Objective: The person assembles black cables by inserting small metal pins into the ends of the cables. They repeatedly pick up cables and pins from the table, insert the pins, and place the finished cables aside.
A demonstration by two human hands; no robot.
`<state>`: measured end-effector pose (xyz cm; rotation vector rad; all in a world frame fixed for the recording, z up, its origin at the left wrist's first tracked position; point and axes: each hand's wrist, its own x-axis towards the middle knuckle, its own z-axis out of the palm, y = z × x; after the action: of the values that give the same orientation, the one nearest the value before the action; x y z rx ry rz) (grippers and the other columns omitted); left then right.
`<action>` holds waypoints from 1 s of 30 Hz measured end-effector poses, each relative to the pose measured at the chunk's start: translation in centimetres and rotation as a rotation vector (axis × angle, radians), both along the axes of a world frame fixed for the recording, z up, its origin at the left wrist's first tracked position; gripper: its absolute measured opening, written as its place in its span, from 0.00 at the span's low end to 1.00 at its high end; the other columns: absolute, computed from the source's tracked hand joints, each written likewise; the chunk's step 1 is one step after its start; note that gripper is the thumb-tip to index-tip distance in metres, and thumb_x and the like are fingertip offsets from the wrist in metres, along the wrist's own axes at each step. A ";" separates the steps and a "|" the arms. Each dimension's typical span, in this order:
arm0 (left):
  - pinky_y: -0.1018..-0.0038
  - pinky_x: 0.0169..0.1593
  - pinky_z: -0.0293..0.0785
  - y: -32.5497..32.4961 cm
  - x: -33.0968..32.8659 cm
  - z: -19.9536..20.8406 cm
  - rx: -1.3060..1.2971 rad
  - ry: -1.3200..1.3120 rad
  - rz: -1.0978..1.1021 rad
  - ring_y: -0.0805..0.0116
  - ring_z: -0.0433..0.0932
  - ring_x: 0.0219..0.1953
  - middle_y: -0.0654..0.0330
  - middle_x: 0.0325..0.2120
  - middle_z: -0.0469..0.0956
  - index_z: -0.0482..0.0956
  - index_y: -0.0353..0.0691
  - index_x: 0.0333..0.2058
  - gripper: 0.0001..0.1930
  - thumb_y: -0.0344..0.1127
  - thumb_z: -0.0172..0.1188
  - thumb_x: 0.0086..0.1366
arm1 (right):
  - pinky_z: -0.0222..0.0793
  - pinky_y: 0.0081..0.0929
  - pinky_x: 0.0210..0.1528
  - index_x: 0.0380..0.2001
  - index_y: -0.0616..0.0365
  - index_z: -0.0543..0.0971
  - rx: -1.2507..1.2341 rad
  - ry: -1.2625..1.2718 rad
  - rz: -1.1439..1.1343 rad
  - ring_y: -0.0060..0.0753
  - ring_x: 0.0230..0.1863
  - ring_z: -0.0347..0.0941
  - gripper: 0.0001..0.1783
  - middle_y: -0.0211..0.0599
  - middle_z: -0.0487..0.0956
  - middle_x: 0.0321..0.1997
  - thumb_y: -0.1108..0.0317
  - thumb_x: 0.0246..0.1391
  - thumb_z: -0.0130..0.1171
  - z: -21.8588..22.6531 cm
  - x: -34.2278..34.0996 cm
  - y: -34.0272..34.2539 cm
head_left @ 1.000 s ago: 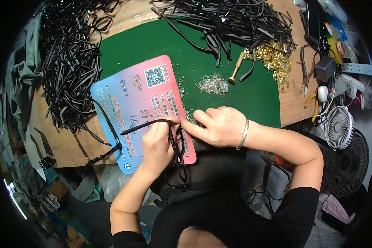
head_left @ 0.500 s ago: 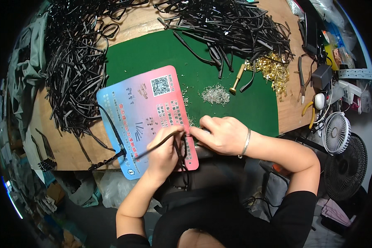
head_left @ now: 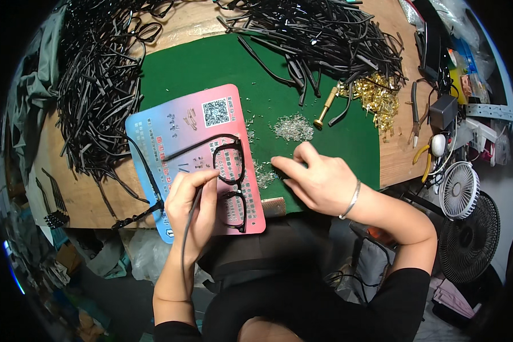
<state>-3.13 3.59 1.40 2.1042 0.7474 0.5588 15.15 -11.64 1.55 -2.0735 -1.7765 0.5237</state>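
My left hand (head_left: 194,199) is closed, pinching a thin black eyeglass temple (head_left: 184,245) that runs down over the wrist. Beside its fingertips a black glasses frame (head_left: 240,181) rests on the pink-and-blue printed mat (head_left: 135,122), one temple stretching left from its upper end. Whether the pinched temple is joined to the frame I cannot tell. My right hand (head_left: 322,179) is just above the green mat, forefinger and thumb apart, the other fingers curled. Its forefinger tip is nearest a scatter of tiny silver screws (head_left: 264,175). Farther off is a bigger heap of silver screws (head_left: 293,128).
A brass screwdriver (head_left: 326,107) stands near a pile of gold-coloured pieces (head_left: 376,102). Heaps of black temples (head_left: 325,45) fill the far side and the left (head_left: 97,108). Pliers with yellow handles (head_left: 420,154) and a white fan (head_left: 460,190) are at the right.
The glasses frame, earlier bunched under my left hand, now lies flat on the printed mat. My hands have separated: the left moved left with a temple, the right moved right.
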 end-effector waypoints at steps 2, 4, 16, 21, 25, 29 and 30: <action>0.81 0.29 0.68 -0.2 -0.8 -0.1 -0.317 0.006 0.067 0.75 0.71 0.24 0.60 0.23 0.74 0.76 0.33 0.33 0.04 0.24 0.56 0.59 | 0.71 0.31 0.20 0.45 0.51 0.71 0.012 -0.059 -0.048 0.35 0.23 0.73 0.18 0.39 0.67 0.32 0.67 0.48 0.56 -0.5 -0.9 0.1; 0.83 0.30 0.69 -0.1 -1.9 0.6 -0.731 0.056 0.114 0.77 0.73 0.24 0.60 0.25 0.76 0.76 0.31 0.34 0.04 0.24 0.56 0.60 | 0.70 0.29 0.20 0.45 0.51 0.73 0.075 -0.088 -0.080 0.33 0.23 0.72 0.19 0.37 0.67 0.31 0.68 0.47 0.57 -0.3 -1.0 0.0; 0.76 0.34 0.75 0.6 -6.1 -1.1 -0.085 -0.005 -0.254 0.66 0.79 0.30 0.52 0.32 0.80 0.78 0.31 0.40 0.17 0.22 0.65 0.49 | 0.67 0.24 0.19 0.44 0.52 0.74 0.070 -0.214 -0.030 0.29 0.20 0.67 0.23 0.35 0.66 0.30 0.71 0.38 0.58 -1.2 -1.3 -0.4; 0.74 0.30 0.72 0.3 -5.4 -2.7 0.227 0.000 -0.222 0.64 0.78 0.27 0.58 0.26 0.80 0.79 0.36 0.32 0.15 0.27 0.71 0.42 | 0.66 0.24 0.19 0.44 0.52 0.75 0.070 -0.246 -0.021 0.28 0.20 0.67 0.23 0.34 0.66 0.28 0.72 0.39 0.59 -1.0 -1.6 -0.1; 0.75 0.32 0.74 0.2 -5.0 -2.1 0.272 -0.142 -0.340 0.65 0.78 0.30 0.62 0.26 0.79 0.79 0.40 0.28 0.14 0.31 0.72 0.40 | 0.66 0.24 0.19 0.45 0.51 0.75 0.044 -0.272 -0.028 0.28 0.19 0.67 0.24 0.33 0.66 0.28 0.72 0.39 0.59 -1.2 -1.7 -0.1; 0.72 0.37 0.78 -2.1 -4.5 -0.9 0.382 -0.121 -0.536 0.64 0.78 0.36 0.63 0.29 0.79 0.80 0.41 0.27 0.12 0.34 0.70 0.41 | 0.66 0.22 0.16 0.46 0.48 0.74 0.074 -0.316 0.014 0.26 0.16 0.64 0.26 0.33 0.66 0.29 0.70 0.37 0.56 -1.5 -1.7 0.1; 0.72 0.36 0.78 -2.5 -4.6 -1.5 0.377 -0.115 -0.543 0.64 0.78 0.36 0.63 0.29 0.79 0.80 0.41 0.27 0.12 0.33 0.70 0.41 | 0.66 0.21 0.16 0.47 0.48 0.74 0.069 -0.320 0.021 0.27 0.16 0.65 0.26 0.33 0.66 0.29 0.70 0.37 0.56 -1.4 -1.7 0.1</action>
<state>-7.69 1.13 -0.06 2.4616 -0.0170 0.5367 13.46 -11.54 0.17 -2.1887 -1.9593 0.1366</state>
